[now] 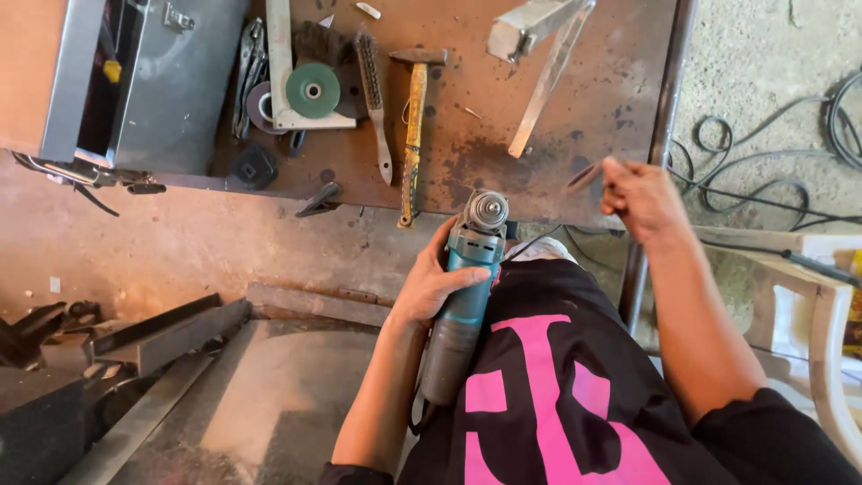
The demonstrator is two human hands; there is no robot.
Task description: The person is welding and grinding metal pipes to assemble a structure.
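Note:
My left hand (433,284) grips the body of a teal and grey angle grinder (464,301), held upright against my black shirt with its bare spindle head near the edge of the rusty metal table (503,153). My right hand (639,196) is raised at the table's right edge, fingers pinched on a small dark flat piece (584,177), blurred, possibly a disc or a tool. A green grinding disc (313,91) lies on the table at the upper left, next to a hammer (413,126) and a wire brush (373,99).
A grey metal box (153,81) sits at the table's left end. Pliers (249,76), a metal square (280,63) and angle bars (543,67) lie on the table. Steel bars (162,337) are stacked on the floor at left. Cables (772,171) and a white plastic chair (822,305) are at right.

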